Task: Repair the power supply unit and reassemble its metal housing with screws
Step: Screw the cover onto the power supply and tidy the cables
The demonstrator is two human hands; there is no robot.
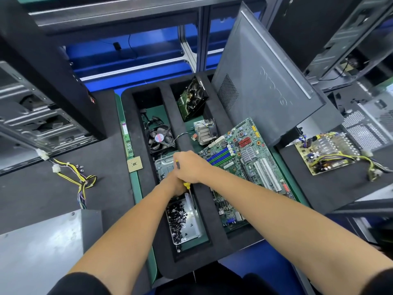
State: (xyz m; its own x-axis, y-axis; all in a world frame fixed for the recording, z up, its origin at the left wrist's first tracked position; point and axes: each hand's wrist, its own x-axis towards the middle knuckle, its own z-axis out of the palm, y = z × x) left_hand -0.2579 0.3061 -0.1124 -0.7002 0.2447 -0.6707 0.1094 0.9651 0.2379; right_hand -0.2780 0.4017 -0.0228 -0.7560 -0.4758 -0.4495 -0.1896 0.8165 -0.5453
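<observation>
My right hand (189,167) grips a yellow-and-black screwdriver (187,185), whose shaft points down toward me over a shallow metal tray (194,225) of several black screws (177,218). My left hand (173,186) sits just under the right one at the tray's far end, its fingers hidden. The bare power supply circuit board (325,154), with yellow cables, lies on the black mat far to the right. A grey metal housing panel (42,241) lies at the lower left.
A black foam organiser (214,231) holds a fan (159,138), a hard drive (192,99), a heatsink (204,132) and a motherboard (244,158). A case side panel (265,86) leans at the back right. A wire harness (80,179), CPU (134,163) and RAM stick (127,137) lie left.
</observation>
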